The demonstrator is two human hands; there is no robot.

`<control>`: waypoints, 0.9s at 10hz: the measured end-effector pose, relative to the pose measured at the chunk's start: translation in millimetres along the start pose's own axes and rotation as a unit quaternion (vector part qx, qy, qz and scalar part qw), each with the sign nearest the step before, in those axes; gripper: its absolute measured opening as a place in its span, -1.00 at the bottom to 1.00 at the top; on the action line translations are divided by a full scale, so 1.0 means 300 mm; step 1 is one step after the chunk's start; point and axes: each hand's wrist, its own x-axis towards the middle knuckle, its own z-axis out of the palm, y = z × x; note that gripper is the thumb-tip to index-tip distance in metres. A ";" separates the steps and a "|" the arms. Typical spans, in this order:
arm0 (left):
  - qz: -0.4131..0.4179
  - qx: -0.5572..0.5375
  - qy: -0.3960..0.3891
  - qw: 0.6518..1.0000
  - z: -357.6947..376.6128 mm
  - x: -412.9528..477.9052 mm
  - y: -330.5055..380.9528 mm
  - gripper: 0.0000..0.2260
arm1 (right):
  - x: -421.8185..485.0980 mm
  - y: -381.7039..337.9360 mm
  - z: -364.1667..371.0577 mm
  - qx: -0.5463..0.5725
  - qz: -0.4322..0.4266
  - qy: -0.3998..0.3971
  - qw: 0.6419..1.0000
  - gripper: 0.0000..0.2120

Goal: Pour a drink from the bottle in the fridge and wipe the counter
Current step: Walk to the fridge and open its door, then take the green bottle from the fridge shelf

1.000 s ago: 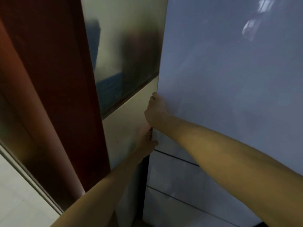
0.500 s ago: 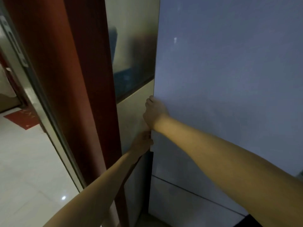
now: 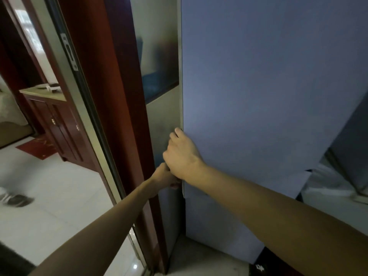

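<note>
Nothing is coming through as readable wording from where I am standing. The red mat (image 3: 37,148) lying on the floor beyond the doorway is showing some gold marks, but they are blurring into strokes that I am not making out as letters or numbers. The metal plate (image 3: 69,52) sitting on the door frame (image 3: 93,120) is carrying only dark shapes, and a small white mark is showing on the dark thing (image 3: 258,268) at the bottom edge, too small to tell whether it is a logo or a word.
</note>
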 end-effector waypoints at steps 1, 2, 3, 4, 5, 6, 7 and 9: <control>0.003 0.023 -0.047 0.999 0.002 -0.093 0.049 -0.88 | -0.068 -0.020 -0.055 0.061 0.013 0.001 0.998 -0.81; -0.015 0.036 -0.114 0.993 -0.001 -0.165 0.083 -0.82 | -0.107 -0.028 -0.097 0.135 0.028 -0.008 0.990 -0.83; -0.028 0.064 -0.190 0.979 0.005 -0.190 0.101 -0.75 | -0.134 -0.026 -0.113 0.167 0.026 -0.022 0.985 -0.79; -0.017 0.098 -0.243 0.965 0.015 -0.191 0.120 -0.73 | -0.168 -0.021 -0.105 0.175 0.046 -0.020 0.983 -0.84; -0.002 0.096 -0.228 0.969 0.023 -0.155 0.114 -0.67 | -0.201 -0.025 -0.098 0.152 0.066 -0.090 0.982 -0.85; 0.040 0.101 -0.219 0.970 0.032 -0.039 0.053 -0.70 | -0.249 -0.042 -0.090 0.209 0.084 -0.103 0.969 -0.86; 0.058 0.090 -0.201 0.974 0.036 0.043 0.033 -0.79 | -0.288 -0.045 -0.100 0.232 0.124 -0.112 0.958 -0.81; 0.086 0.036 -0.225 0.970 0.138 0.079 0.068 -0.80 | -0.363 -0.015 -0.107 0.241 0.204 -0.168 0.934 -0.76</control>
